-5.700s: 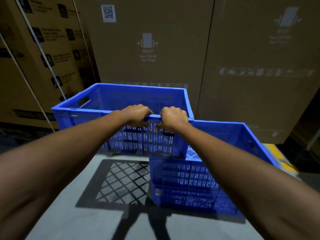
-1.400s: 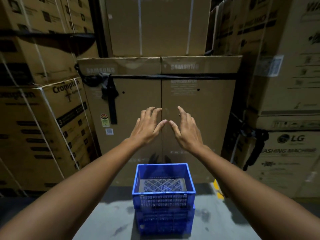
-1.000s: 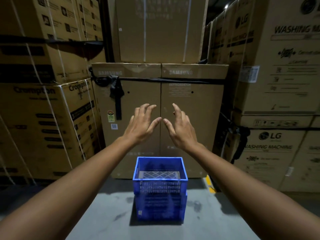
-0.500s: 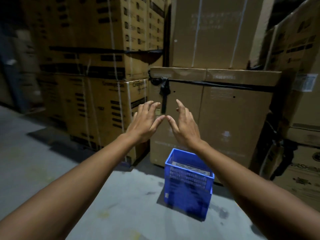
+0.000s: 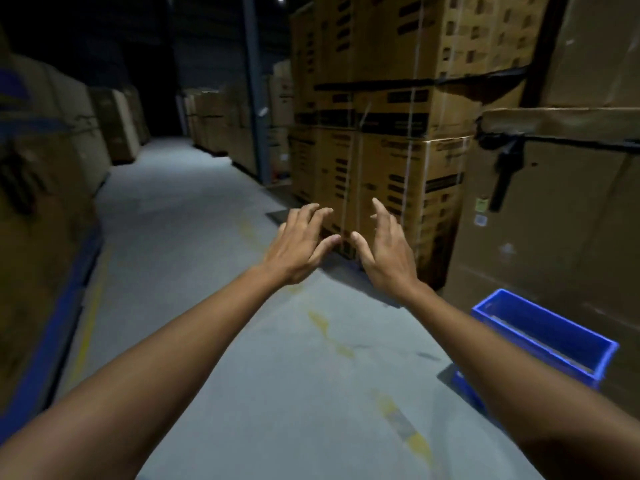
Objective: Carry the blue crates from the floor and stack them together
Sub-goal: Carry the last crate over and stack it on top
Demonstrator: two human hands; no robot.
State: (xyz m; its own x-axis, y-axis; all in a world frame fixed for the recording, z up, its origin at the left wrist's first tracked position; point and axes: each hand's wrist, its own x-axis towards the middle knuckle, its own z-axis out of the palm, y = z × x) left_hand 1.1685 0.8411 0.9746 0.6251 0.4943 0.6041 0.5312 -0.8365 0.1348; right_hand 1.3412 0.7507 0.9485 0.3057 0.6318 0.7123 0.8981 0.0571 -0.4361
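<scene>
Both forearms extend forward over the grey floor (image 5: 194, 209), converging toward 12 o'clock. Left hand (image 5: 299, 245): back upward, fingers spread and slightly curled, holding nothing. Right hand (image 5: 389, 252): same pose, thumb nearly meeting the left thumb, likewise empty. Stacked cardboard boxes (image 5: 391, 161) stand beyond. The blue crates (image 5: 554, 336) sit on the floor at 4 o'clock, partly hidden by the right forearm.
</scene>
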